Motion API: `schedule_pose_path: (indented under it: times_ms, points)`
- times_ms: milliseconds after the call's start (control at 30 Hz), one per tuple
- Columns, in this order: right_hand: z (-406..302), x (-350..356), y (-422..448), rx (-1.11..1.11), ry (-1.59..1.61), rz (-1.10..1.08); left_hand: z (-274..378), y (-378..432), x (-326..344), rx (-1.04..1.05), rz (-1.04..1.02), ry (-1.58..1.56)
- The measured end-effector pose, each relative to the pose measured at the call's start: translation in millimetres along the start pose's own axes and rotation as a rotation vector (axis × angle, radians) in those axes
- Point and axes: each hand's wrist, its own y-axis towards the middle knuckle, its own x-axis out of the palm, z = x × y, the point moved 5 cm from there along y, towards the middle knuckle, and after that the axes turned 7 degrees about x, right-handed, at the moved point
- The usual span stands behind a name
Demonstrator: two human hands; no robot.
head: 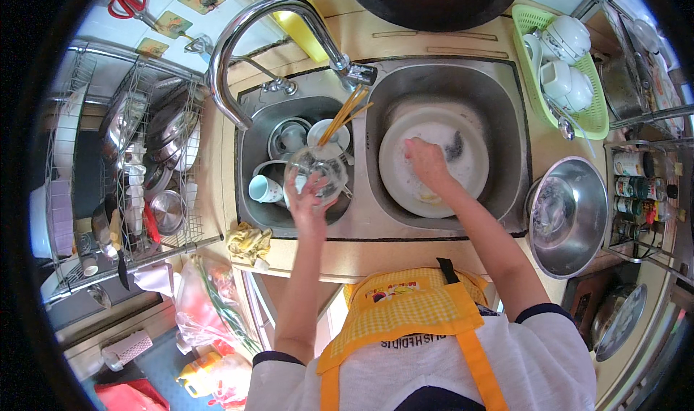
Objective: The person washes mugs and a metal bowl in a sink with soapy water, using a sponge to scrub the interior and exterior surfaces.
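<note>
My left hand [310, 197] grips a clear glass bowl [320, 164] over the left sink basin, its fingers showing through the glass. My right hand [428, 162] is over the suds in a round white washbasin [389, 180], fingers curled; whether anything is in them is hidden. A dark grey scrubbing pad or similar piece [454, 145] lies in the suds beside it. Wooden chopsticks [342, 117] stand tilted near a white bowl [335, 132] in the left basin. A white mug [264, 188] lies on its side there, left of the glass bowl.
The chrome faucet [217, 58] arches over the left basin. A green plastic basket [599, 115] with white bowls stands right of the sink, a steel bowl [569, 216] nearer me. Behind is a black wok [434, 1]. A yellow rag [248, 243] lies at the front left.
</note>
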Motion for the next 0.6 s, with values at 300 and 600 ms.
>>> schedule_pose_path:
  times_ms: [300,600]
  points:
    - [152,65,-47,0.347,0.064,-0.088,-13,44,-112,-0.261,-0.059,0.699]
    - [150,100,-52,0.381,-0.491,-0.326,-58,79,-134,-0.116,-0.337,1.236]
